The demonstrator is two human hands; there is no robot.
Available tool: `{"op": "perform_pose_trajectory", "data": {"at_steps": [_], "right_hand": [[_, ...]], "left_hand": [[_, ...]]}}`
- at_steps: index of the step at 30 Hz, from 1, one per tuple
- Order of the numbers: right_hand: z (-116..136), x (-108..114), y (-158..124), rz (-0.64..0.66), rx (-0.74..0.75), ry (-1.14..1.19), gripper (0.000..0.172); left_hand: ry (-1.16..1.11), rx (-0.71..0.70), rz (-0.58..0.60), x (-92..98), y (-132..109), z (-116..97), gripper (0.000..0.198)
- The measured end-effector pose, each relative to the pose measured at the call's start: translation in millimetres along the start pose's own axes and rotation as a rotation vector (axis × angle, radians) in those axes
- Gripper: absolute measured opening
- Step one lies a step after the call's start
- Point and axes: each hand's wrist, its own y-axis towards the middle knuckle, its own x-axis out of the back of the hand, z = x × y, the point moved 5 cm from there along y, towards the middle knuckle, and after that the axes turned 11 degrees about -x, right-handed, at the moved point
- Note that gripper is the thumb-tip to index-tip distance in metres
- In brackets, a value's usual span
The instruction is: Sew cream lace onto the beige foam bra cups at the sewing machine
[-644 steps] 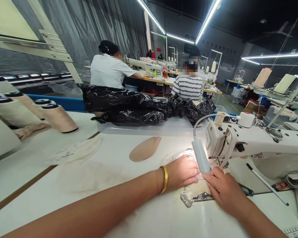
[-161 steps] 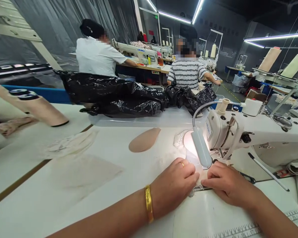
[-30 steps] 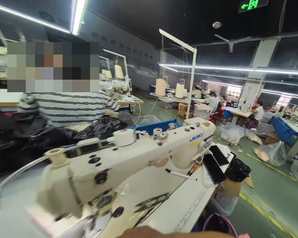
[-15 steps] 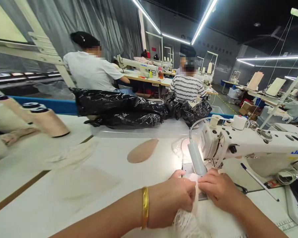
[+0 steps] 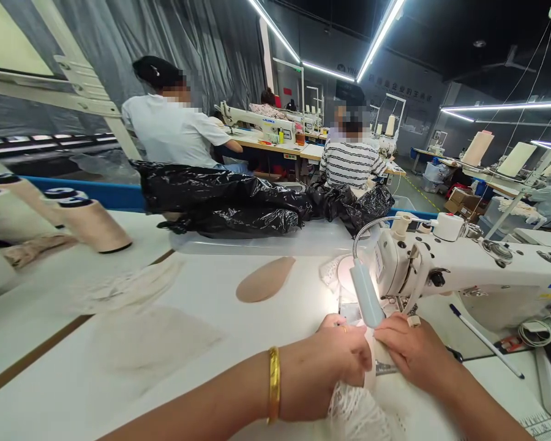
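Under the head of a white sewing machine (image 5: 422,263), pale pink fabric with a lace edge (image 5: 356,413) lies by the needle area. My left hand (image 5: 333,370), with a gold bangle at the wrist, is closed around this fabric, and the lace hangs below its fingers. Just right of it, my right hand (image 5: 417,349) pinches the fabric's edge close to the presser foot, its fingers together. A small grey lamp (image 5: 366,297) on a bendable neck lights the spot and hides part of the needle. More pink fabric (image 5: 346,272) shows behind the lamp.
A beige teardrop-shaped piece (image 5: 265,280) and sheer pale fabric pieces (image 5: 160,337) lie to the left. Thread cones (image 5: 94,226) stand at far left. Black plastic bags (image 5: 224,196) cover a clear bin at the back. A pen (image 5: 487,341) lies right. Co-workers (image 5: 174,131) sit beyond.
Both hands have shifted slightly to the right with the fabric between them, keeping their grip. The whole view has also drifted a little.
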Motion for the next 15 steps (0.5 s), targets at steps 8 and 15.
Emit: {"op": "perform_pose_trajectory", "data": {"at_steps": [8, 15], "right_hand": [[0.9, 4.0, 0.1, 0.012, -0.030, -0.011, 0.036], [0.9, 6.3, 0.5, 0.031, -0.074, -0.034, 0.036]], "left_hand": [[-0.113, 0.008, -0.085, 14.7, 0.6, -7.4, 0.020], [-0.109, 0.019, -0.107, 12.2, 1.5, -5.0, 0.019]]}}
